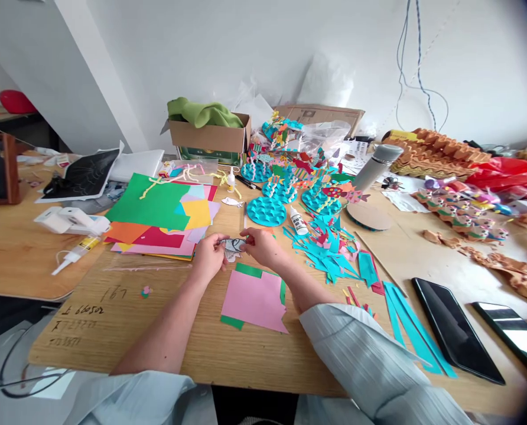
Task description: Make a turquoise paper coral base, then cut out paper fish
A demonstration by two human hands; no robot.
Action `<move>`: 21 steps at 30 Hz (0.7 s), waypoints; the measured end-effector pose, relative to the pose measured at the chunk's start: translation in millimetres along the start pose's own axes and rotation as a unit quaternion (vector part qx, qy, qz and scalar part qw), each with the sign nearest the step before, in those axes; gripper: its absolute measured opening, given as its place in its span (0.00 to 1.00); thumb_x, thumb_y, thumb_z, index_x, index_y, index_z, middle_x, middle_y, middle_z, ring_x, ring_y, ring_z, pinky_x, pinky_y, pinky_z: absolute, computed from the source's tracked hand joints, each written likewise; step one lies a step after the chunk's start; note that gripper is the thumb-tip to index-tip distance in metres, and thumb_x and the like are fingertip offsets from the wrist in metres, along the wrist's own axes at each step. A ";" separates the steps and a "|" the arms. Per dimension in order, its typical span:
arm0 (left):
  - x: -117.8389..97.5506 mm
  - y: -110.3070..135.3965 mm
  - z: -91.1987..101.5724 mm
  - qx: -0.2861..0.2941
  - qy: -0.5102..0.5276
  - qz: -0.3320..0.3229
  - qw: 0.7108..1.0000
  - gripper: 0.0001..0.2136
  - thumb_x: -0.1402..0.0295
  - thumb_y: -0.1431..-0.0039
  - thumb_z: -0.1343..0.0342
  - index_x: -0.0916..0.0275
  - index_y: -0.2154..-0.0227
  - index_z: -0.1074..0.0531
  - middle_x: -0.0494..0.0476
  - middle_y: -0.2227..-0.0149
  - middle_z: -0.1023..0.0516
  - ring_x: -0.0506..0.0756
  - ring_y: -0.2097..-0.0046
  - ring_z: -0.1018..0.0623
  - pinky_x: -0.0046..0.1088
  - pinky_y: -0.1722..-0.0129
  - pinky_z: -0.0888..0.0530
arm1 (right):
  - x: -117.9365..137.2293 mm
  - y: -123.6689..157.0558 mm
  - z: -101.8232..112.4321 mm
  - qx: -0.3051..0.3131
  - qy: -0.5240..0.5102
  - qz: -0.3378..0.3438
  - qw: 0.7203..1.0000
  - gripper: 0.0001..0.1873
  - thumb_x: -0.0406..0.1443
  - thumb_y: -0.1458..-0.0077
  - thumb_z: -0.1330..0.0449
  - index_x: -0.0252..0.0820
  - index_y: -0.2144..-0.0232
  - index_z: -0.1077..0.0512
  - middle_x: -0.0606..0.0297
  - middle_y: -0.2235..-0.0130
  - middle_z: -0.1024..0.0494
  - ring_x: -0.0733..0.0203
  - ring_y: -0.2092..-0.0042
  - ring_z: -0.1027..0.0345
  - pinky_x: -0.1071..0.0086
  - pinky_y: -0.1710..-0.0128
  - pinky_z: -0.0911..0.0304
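Note:
My left hand and my right hand meet over the wooden board, both pinched on a small grey-and-white paper cut-out held between them. Just below the hands lies a pink paper sheet on top of a green sheet. A stack of coloured paper lies to the upper left of my left hand. A round teal scalloped disc and a small glue bottle sit just beyond my right hand.
Teal paper scraps and strips spread to the right. Two dark phones lie at the right front. Finished paper crafts, a cardboard box, a grey flask and egg cartons crowd the back.

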State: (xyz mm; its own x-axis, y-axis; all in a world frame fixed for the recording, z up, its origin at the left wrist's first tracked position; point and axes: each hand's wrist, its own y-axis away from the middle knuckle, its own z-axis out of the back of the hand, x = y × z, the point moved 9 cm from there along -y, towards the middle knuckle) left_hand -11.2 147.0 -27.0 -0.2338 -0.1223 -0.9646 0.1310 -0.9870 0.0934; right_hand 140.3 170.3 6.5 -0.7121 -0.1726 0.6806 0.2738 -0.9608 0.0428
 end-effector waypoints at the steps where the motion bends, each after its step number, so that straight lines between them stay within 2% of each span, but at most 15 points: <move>1: -1.2 -0.2 1.8 -0.005 0.014 -0.002 1.000 0.10 0.69 0.46 0.42 0.61 0.60 0.24 0.51 0.77 0.23 0.50 0.84 0.29 0.23 0.86 0.38 | -4.4 -0.1 2.2 0.004 -0.013 -0.005 1.000 0.17 0.28 0.48 0.37 0.35 0.54 0.26 0.65 0.71 0.23 0.62 0.69 0.30 0.71 0.69 0.38; 5: -9.6 0.6 15.0 -0.048 0.061 -0.024 0.997 0.11 0.68 0.46 0.42 0.61 0.58 0.25 0.58 0.63 0.20 0.47 0.83 0.29 0.22 0.86 0.36 | -19.1 -0.8 6.6 0.011 -0.057 -0.020 0.998 0.15 0.30 0.49 0.35 0.34 0.57 0.25 0.68 0.73 0.25 0.66 0.73 0.32 0.74 0.73 0.40; 8: -15.5 2.0 26.0 -0.087 0.083 -0.042 0.992 0.13 0.67 0.44 0.44 0.61 0.55 0.27 0.60 0.56 0.21 0.46 0.82 0.28 0.21 0.85 0.34 | -19.4 -4.6 -1.6 0.013 -0.073 -0.023 0.997 0.13 0.29 0.52 0.34 0.35 0.61 0.24 0.70 0.75 0.26 0.67 0.74 0.34 0.75 0.75 0.41; 11: -20.1 3.3 33.3 -0.117 0.099 -0.063 0.986 0.14 0.67 0.42 0.46 0.62 0.54 0.29 0.59 0.58 0.22 0.46 0.81 0.27 0.21 0.86 0.33 | -10.2 -9.5 -10.3 0.010 -0.080 -0.017 0.997 0.11 0.28 0.56 0.32 0.36 0.66 0.23 0.68 0.75 0.26 0.66 0.74 0.33 0.73 0.74 0.40; 14: -22.5 3.9 34.0 -0.123 0.119 -0.078 0.982 0.14 0.66 0.43 0.45 0.63 0.55 0.30 0.57 0.61 0.22 0.46 0.82 0.27 0.21 0.87 0.32 | 0.7 -11.2 -4.8 -0.018 -0.088 -0.004 0.996 0.09 0.31 0.53 0.34 0.38 0.65 0.23 0.63 0.68 0.22 0.63 0.68 0.30 0.71 0.68 0.37; 17: -24.1 4.3 25.5 -0.093 0.129 -0.079 0.984 0.13 0.66 0.45 0.43 0.63 0.57 0.29 0.57 0.62 0.22 0.46 0.82 0.28 0.21 0.88 0.32 | 8.2 -8.7 8.0 -0.041 -0.132 0.014 0.990 0.10 0.36 0.46 0.38 0.38 0.61 0.24 0.62 0.66 0.21 0.63 0.66 0.30 0.70 0.67 0.37; 21: -27.1 8.2 6.7 -0.028 0.134 -0.070 0.988 0.14 0.63 0.46 0.40 0.63 0.59 0.29 0.54 0.69 0.23 0.47 0.82 0.28 0.21 0.87 0.32 | 8.6 1.3 22.9 -0.048 -0.226 0.033 0.972 0.05 0.34 0.49 0.41 0.39 0.69 0.26 0.66 0.73 0.23 0.64 0.72 0.33 0.71 0.72 0.39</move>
State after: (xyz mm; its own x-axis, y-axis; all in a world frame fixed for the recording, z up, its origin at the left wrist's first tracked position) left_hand -10.2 141.5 1.6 0.0102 0.0539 -0.9985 0.1700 -0.9841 -0.0513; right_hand 149.3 172.5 29.2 -0.3326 -0.1422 0.9323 0.2324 -0.9704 -0.0651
